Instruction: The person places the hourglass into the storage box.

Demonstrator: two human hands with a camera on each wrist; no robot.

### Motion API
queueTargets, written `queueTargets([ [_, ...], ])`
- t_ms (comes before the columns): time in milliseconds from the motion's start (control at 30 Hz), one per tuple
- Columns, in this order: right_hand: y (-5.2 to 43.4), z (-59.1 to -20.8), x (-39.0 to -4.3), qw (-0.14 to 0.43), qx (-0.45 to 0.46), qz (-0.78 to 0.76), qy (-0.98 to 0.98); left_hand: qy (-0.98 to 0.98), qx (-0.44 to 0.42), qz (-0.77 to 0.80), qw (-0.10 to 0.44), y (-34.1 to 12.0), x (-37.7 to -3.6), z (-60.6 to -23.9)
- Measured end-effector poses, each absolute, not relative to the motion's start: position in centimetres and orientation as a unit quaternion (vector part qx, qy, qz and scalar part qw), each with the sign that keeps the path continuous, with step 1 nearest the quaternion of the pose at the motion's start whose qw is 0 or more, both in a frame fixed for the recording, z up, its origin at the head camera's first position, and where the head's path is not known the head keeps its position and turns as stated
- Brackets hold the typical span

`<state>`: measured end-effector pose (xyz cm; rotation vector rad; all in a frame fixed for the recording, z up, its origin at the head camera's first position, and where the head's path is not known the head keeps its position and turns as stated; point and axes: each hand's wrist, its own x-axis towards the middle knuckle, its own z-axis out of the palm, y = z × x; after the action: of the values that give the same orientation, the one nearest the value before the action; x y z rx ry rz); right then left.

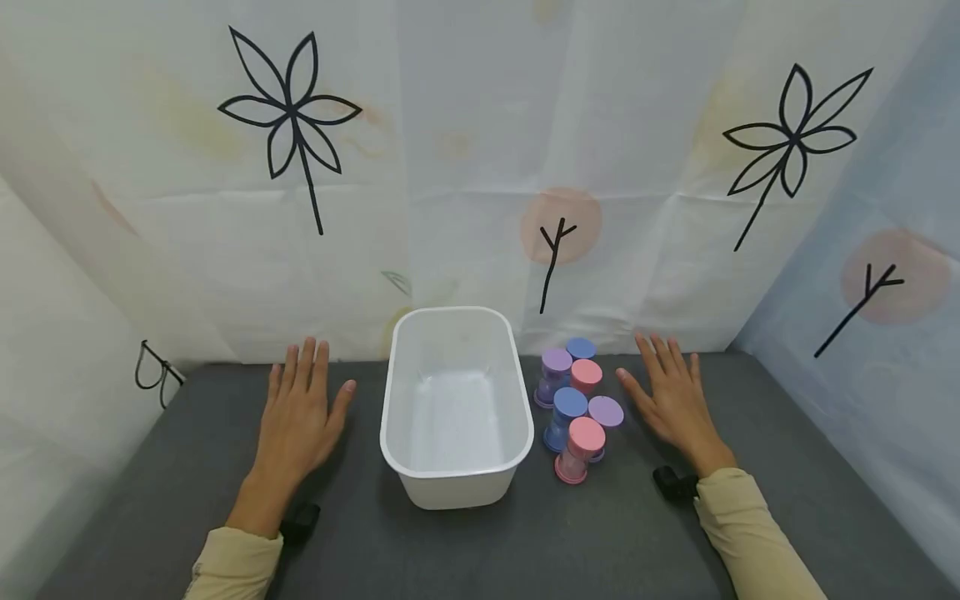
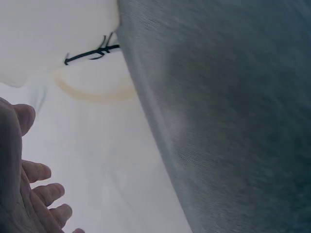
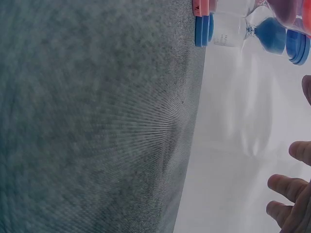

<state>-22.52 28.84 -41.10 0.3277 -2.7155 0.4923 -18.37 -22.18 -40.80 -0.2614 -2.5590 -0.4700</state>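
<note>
1. Grey felt-like matting [image 1: 187, 467] is covering the work surface, and it is being walled in by pale sheeting [image 1: 465, 167] printed with black flower and twig outlines.

2. Flat on that matting the right hand [image 1: 672, 400] is being rested palm down, fingers straight and slightly spread, with nothing grasped; only its fingertips [image 3: 291, 194] are being caught at the edge of the right wrist view.

3. Just beside that hand, on its thumb side, a cluster of small hourglass timers [image 1: 576, 404] is being kept upright, so their long axes are running vertically. The caps are pink, blue and purple. The purple-capped timer [image 1: 605, 413] is standing closest to the thumb, near it but not touching.

4. A blue timer [image 3: 252, 30] is being shown side-on in the right wrist view, blue sand sitting in one bulb.

5. Beyond the timers, further from the right hand, a white plastic tub [image 1: 456, 333] is being left open, its long side running away from the person; the timers are standing along its right wall.

6. On the tub's far side the left hand [image 1: 298, 421] is being laid flat too, fingers relaxed and gripping nothing.

7. The right hand is judged the nearer one to the timers, with the tub between them and the left hand.
</note>
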Motion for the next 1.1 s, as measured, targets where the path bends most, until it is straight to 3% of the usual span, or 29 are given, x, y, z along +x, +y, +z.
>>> queueTargets([
  [167,28.7,-40.8,-22.5,0.173,0.115,0.197,-0.958,-0.931,-0.111,-0.244,0.248,-21.5,-18.3,-40.0],
  [400,28.5,-39.9,-22.2,0.119,0.094,0.277,-0.949,-0.914,-0.126,-0.331,0.196,-20.3,-17.5,-38.1],
  [633,28.3,-39.7,-21.9,0.134,0.101,0.336,-0.927,-0.906,-0.139,-0.382,0.116,-19.0,-15.9,-36.2],
  [833,28.1,-39.4,-21.8,0.122,0.093,0.355,-0.922,-0.911,-0.159,-0.374,0.066,-17.5,-14.7,-35.1],
  [1100,28.0,-39.4,-21.9,0.092,0.088,0.340,-0.932,-0.927,-0.202,-0.312,0.047,-16.2,-13.7,-34.7],
])
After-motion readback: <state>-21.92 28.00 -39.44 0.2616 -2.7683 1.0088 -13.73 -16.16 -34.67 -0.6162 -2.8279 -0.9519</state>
